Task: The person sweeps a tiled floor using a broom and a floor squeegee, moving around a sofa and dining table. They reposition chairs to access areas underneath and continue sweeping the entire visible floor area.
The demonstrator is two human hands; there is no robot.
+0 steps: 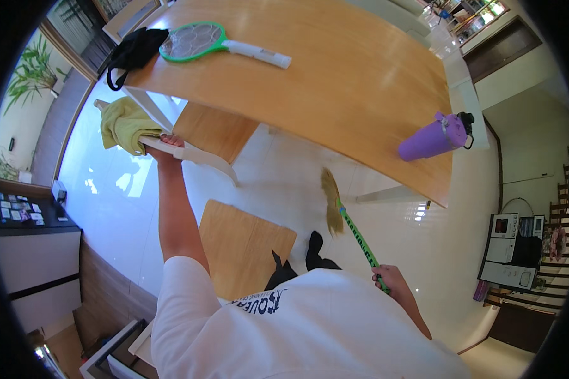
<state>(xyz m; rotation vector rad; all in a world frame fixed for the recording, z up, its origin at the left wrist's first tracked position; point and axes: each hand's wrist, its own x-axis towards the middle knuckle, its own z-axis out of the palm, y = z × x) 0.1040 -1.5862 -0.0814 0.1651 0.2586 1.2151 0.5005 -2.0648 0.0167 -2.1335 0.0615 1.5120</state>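
My left hand [170,141] grips the white top rail [204,157] of a chair with a wooden seat [215,131]. Over the same rail, beside my fingers, hangs a yellow-green towel [127,122]. On my right, low and close to my body, my right hand [390,280] is closed around the green handle [359,238] of a broom. The handle bears dark lettering and slants away from me. Its straw-coloured bristles [332,201] are down at the white tiled floor [289,182], in front of my dark-covered feet.
A wooden table [332,80] spans the space ahead. On it are a green-and-white electric swatter [194,42], black cloth [140,49] and a purple bottle [429,138] near the right end. Another wooden seat [244,244] stands close before me. A dark-topped cabinet [35,256] is at left.
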